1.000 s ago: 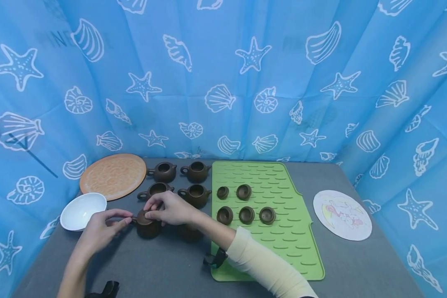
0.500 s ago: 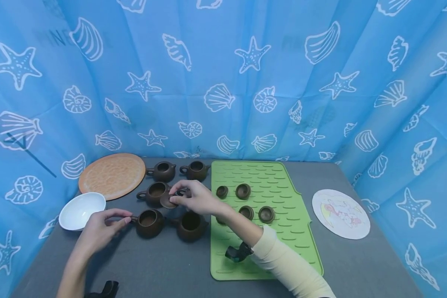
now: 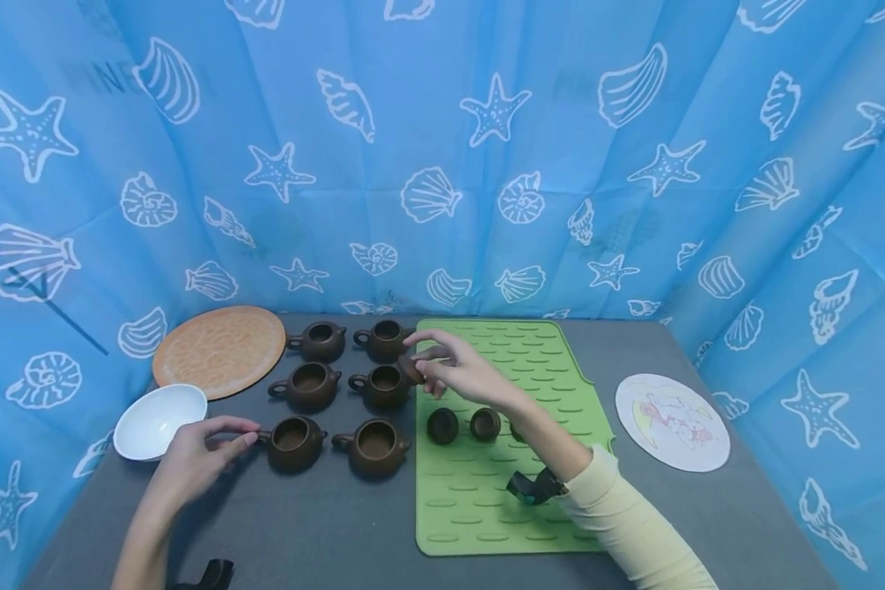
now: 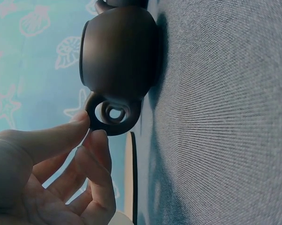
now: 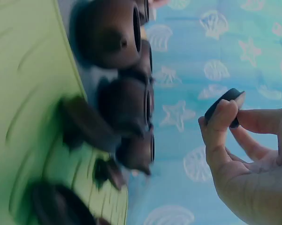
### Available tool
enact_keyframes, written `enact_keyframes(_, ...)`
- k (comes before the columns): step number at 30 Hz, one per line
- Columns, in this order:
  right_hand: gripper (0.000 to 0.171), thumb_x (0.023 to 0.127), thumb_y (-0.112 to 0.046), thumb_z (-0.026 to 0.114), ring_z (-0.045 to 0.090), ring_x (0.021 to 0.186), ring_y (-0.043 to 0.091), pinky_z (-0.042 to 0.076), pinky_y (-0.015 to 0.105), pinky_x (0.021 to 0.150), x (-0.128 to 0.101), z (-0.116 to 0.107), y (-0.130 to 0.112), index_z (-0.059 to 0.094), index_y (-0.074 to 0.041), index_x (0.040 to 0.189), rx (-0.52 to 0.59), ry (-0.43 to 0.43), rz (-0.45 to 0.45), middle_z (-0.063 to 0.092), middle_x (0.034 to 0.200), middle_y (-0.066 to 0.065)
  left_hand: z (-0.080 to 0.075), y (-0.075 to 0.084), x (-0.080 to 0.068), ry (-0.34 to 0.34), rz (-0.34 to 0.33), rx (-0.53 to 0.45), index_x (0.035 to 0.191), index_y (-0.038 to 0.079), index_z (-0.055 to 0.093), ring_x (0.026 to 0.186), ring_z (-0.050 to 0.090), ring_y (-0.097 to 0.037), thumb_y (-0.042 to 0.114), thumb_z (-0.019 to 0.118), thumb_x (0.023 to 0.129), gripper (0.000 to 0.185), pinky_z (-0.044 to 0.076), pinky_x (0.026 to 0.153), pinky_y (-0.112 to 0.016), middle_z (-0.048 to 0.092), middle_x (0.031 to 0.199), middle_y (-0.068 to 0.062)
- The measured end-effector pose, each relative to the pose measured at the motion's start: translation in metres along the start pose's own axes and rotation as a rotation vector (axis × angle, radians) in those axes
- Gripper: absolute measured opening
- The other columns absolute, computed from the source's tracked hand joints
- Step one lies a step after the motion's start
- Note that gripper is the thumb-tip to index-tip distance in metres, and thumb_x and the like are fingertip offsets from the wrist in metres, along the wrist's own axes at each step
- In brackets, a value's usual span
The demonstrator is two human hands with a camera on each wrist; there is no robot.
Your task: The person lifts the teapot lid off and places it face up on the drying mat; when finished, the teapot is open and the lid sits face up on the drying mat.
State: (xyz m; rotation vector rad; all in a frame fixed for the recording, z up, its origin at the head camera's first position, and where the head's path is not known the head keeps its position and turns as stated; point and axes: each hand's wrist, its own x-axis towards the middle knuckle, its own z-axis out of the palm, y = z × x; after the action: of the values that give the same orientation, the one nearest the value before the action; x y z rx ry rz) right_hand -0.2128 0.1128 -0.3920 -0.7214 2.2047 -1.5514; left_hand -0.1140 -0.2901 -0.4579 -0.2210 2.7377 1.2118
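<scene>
Left hand (image 3: 195,459), lower left: fingertips pinch handle of front-left teapot (image 3: 292,443), upright on worktop (image 3: 324,524), handle pointing left. Right hand (image 3: 465,373), mid-frame: grip pinches lid (image 3: 411,369) edge-on above green mat (image 3: 501,508). No writing readable.

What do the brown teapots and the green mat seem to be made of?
The teapots look like unglazed clay: matte brown, no shine. The green mat looks like soft silicone: bright even colour, moulded ridges, rounded corners. Neither can be confirmed by sight alone.
</scene>
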Motion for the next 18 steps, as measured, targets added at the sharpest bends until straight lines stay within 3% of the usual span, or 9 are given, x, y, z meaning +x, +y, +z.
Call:
enact_keyframes(7, 0.048, 0.111, -0.002, 0.048, 0.079, 0.094, 0.030, 0.068, 0.055, 0.092, -0.022, -0.039, 0.018, 0.052, -0.008, 0.158, 0.050, -0.004, 0.020, 0.051, 0.162, 0.026, -0.001, -0.001, 0.000, -0.004, -0.008, -0.002, 0.132, 0.004, 0.074, 0.085, 0.073, -0.017, 0.020, 0.069, 0.108, 0.030, 0.058, 0.064, -0.027, 0.081, 0.117, -0.017)
enact_keyframes(9, 0.046, 0.113, -0.003, 0.048, 0.080, 0.100, 0.034, 0.065, 0.057, 0.099, -0.029, -0.050, 0.024, 0.051, -0.008, 0.159, 0.084, 0.003, 0.038, 0.050, 0.162, 0.026, -0.001, -0.002, 0.000, -0.003, -0.006, -0.003, 0.132, 0.004, 0.074, 0.086, 0.074, -0.017, 0.019, 0.069, 0.108, 0.029, 0.059, 0.065, -0.027, 0.081, 0.117, -0.018)
enact_keyframes(14, 0.044, 0.115, -0.011, 0.049, 0.078, 0.110, 0.039, 0.065, 0.046, 0.104, -0.043, -0.072, 0.039, 0.047, -0.003, 0.159, 0.170, 0.059, 0.087, 0.049, 0.150, 0.030, 0.000, -0.001, 0.000, 0.000, 0.005, -0.007, 0.131, 0.003, 0.074, 0.087, 0.075, -0.017, 0.017, 0.069, 0.108, 0.028, 0.061, 0.066, -0.027, 0.081, 0.118, -0.018)
enact_keyframes(18, 0.049, 0.113, -0.017, 0.060, 0.077, 0.114, 0.043, 0.062, 0.054, 0.109, -0.051, -0.086, 0.050, 0.046, -0.002, 0.157, 0.166, 0.092, 0.119, 0.047, 0.151, 0.036, 0.001, 0.000, -0.001, 0.000, 0.010, -0.009, 0.131, 0.003, 0.075, 0.088, 0.075, -0.017, 0.016, 0.069, 0.108, 0.027, 0.061, 0.066, -0.027, 0.081, 0.119, -0.018)
